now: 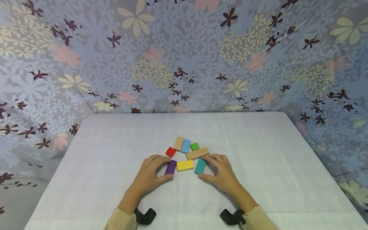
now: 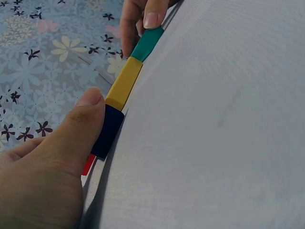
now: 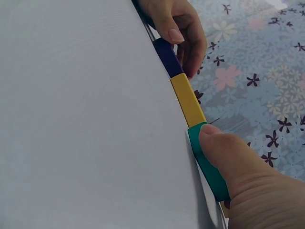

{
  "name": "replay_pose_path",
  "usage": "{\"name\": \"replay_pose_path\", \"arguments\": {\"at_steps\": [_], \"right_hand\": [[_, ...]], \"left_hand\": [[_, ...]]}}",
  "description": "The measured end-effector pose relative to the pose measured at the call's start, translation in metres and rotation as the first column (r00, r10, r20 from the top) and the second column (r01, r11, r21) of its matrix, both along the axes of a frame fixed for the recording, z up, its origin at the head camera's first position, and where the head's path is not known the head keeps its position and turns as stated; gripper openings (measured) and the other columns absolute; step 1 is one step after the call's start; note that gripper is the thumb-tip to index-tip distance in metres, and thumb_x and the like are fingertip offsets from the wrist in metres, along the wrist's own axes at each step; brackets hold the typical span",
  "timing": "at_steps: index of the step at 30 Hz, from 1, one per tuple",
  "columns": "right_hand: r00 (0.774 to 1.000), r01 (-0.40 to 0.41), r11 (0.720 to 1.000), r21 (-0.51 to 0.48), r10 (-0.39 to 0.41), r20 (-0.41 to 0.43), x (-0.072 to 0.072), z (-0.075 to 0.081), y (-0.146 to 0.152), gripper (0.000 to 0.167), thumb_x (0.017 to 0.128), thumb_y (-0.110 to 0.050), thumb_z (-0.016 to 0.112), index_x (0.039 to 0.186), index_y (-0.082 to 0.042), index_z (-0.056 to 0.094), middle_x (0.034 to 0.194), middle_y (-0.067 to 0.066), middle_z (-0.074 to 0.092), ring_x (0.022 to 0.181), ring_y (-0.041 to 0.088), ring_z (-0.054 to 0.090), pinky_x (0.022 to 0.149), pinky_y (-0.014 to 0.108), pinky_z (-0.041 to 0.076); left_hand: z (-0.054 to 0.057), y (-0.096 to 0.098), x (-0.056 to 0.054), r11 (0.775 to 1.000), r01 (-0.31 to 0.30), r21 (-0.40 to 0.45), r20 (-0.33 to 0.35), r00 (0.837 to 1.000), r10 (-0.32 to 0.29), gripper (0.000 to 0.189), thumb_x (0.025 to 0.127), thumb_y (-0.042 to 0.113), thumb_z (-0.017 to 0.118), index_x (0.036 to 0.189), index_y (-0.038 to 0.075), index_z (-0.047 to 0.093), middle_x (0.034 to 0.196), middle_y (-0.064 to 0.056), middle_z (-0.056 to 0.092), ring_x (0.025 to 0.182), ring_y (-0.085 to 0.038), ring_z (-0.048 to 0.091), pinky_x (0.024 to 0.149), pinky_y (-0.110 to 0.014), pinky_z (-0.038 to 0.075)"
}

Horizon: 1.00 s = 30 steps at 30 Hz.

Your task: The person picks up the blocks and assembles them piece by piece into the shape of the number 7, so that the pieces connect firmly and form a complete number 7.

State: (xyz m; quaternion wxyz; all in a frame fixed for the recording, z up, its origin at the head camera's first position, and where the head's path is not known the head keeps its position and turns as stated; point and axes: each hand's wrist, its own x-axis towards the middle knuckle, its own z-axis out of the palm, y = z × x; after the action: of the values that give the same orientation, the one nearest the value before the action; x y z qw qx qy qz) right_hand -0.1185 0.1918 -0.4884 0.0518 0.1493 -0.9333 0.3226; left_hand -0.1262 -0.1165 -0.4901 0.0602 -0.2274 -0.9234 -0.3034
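On the white cloth, my left hand (image 1: 150, 174) pinches a purple block (image 1: 171, 167) by its ends, thumb on the near one and fingers on the far one. A teal block (image 1: 200, 165) is held the same way by my right hand (image 1: 222, 174). Between the two lies a yellow block (image 1: 185, 165), flat and with neither hand on it. In the left wrist view the purple block (image 2: 108, 132) looks dark blue and sits right at the yellow block's end. The right wrist view has my right thumb on the teal block (image 3: 209, 164).
Behind these lie a red cube (image 1: 171, 152), a plain wooden block (image 1: 179, 144), a light blue block (image 1: 186, 146), a green cube (image 1: 195, 146) and a longer wooden block (image 1: 197, 153). The white-covered table (image 1: 115, 137) ends at a flowered cloth (image 1: 184, 64) behind and at the sides.
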Motion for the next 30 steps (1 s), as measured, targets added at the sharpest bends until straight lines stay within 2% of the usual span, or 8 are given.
{"name": "replay_pose_path", "arguments": {"at_steps": [6, 23, 30], "right_hand": [[1.0, -0.002, 1.0, -0.003, 0.002, -0.009, -0.0002, 0.0028, -0.0003, 0.07, 0.074, -0.05, 0.084, 0.134, -0.021, 0.062, 0.13, 0.0, 0.059, 0.124, 0.023, 0.045, 0.101, 0.055, 0.041], [1.0, 0.005, 1.0, -0.016, -0.005, 0.006, 0.002, -0.0002, 0.0005, 0.069, 0.073, -0.047, 0.085, 0.133, -0.02, 0.063, 0.129, 0.0, 0.059, 0.122, 0.022, 0.045, 0.1, 0.053, 0.041], [1.0, 0.003, 1.0, -0.003, -0.003, 0.003, 0.0013, 0.0012, -0.0003, 0.068, 0.073, -0.046, 0.086, 0.133, -0.021, 0.063, 0.127, 0.0, 0.059, 0.121, 0.023, 0.046, 0.099, 0.053, 0.042]], "left_hand": [[-0.0001, 0.0001, -0.0005, 1.0, 0.008, 0.011, -0.04, 0.999, -0.008, 0.059, 0.076, 0.05, 0.082, 0.128, 0.026, 0.064, 0.127, 0.009, 0.066, 0.125, -0.018, 0.053, 0.106, -0.05, 0.041], [-0.0044, 0.0012, -0.0014, 1.0, 0.01, 0.0, -0.021, 1.0, -0.01, 0.059, 0.077, 0.052, 0.08, 0.128, 0.027, 0.064, 0.128, 0.01, 0.066, 0.126, -0.016, 0.053, 0.106, -0.05, 0.04], [-0.0038, 0.0, -0.0001, 1.0, 0.011, 0.012, -0.055, 0.998, -0.011, 0.06, 0.076, 0.052, 0.081, 0.127, 0.026, 0.065, 0.126, 0.01, 0.067, 0.123, -0.018, 0.055, 0.103, -0.05, 0.041]]}}
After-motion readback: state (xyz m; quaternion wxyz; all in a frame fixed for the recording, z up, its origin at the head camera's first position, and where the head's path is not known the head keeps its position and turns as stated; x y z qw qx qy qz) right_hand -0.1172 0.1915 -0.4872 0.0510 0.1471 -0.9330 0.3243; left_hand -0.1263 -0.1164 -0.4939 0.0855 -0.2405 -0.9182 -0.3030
